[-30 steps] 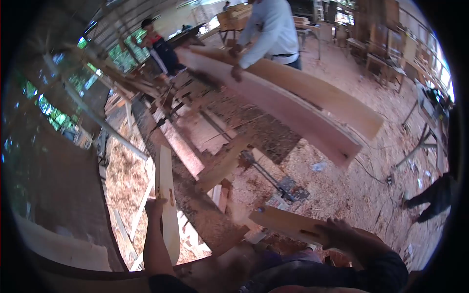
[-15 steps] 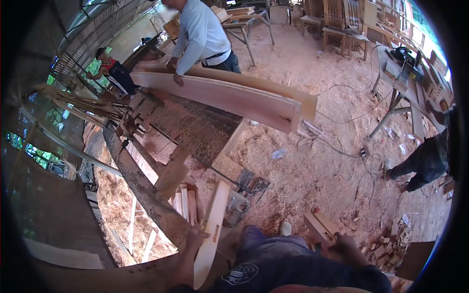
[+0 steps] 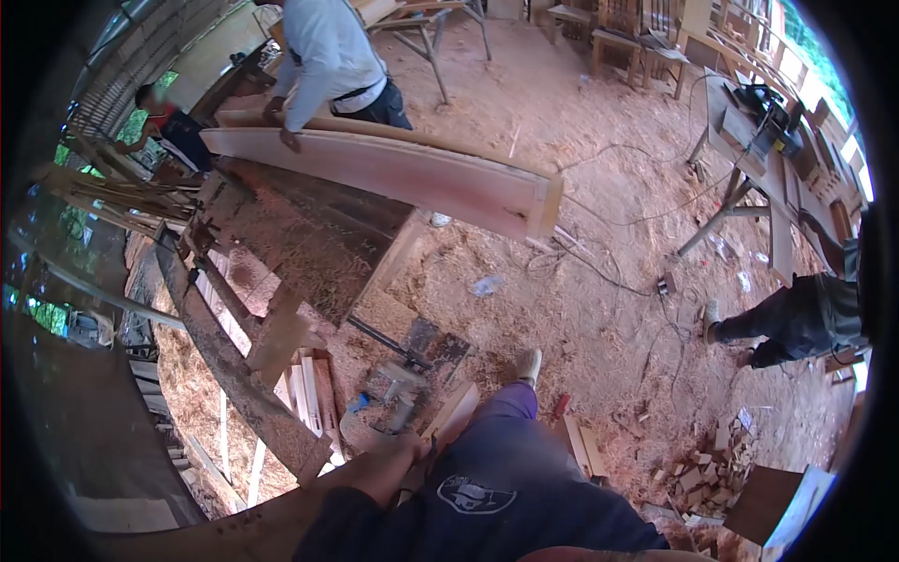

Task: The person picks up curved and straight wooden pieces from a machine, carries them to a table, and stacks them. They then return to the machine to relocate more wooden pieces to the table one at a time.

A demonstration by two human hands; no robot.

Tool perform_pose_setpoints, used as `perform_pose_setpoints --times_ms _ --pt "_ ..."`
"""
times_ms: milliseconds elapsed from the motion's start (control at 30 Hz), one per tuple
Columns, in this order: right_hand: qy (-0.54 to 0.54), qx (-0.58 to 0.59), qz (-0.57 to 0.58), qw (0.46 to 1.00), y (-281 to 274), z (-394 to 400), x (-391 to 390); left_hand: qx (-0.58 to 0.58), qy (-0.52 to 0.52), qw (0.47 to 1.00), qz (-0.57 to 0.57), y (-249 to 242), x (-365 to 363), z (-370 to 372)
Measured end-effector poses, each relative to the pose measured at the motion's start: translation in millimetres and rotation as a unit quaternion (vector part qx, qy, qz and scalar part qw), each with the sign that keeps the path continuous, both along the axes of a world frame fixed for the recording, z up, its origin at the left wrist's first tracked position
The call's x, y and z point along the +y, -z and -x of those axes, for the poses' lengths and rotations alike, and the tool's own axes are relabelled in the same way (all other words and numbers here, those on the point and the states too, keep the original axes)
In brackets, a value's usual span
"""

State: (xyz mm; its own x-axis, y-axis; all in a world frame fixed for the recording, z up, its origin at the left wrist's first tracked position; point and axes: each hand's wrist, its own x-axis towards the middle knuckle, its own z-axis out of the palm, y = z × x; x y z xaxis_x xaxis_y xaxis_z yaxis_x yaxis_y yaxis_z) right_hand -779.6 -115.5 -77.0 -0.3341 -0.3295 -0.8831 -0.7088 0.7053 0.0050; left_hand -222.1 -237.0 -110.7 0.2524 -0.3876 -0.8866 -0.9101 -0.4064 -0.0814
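My left hand is closed low at my left side. A pale wooden board juts forward from it, beside my leg, its rear part hidden by the hand and my shirt. At my right side, two light wooden pieces lie side by side and stick out past my shirt. My right hand shows only as a sliver at their near end, mostly covered by my body. A machine with a motor stands just ahead of my left hand.
A co-worker holds a long wide panel over a sawdust-covered bench. Another person is farther left; a third person's legs are at right. Offcuts lie piled on the floor, with cables beyond.
My view has shifted, and the scene slid left. The board at my left hand has dropped and turned forward beside my leg. My right hand has moved mostly behind my body. One foot has stepped forward.
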Motion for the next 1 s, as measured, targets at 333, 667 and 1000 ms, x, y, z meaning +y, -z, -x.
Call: perform_pose_setpoints --times_ms 333,667,1000 --pt "0.016 0.019 0.014 1.000 -41 62 -169 0.055 0.175 0.983 0.000 -4 -189 67" --pt "-0.026 0.039 0.034 0.998 -65 146 -308 -0.012 0.230 0.972 0.036 -87 -357 158" --pt "-0.168 0.036 0.033 0.985 -74 296 -511 -0.026 0.027 0.998 -0.050 -80 -383 276"
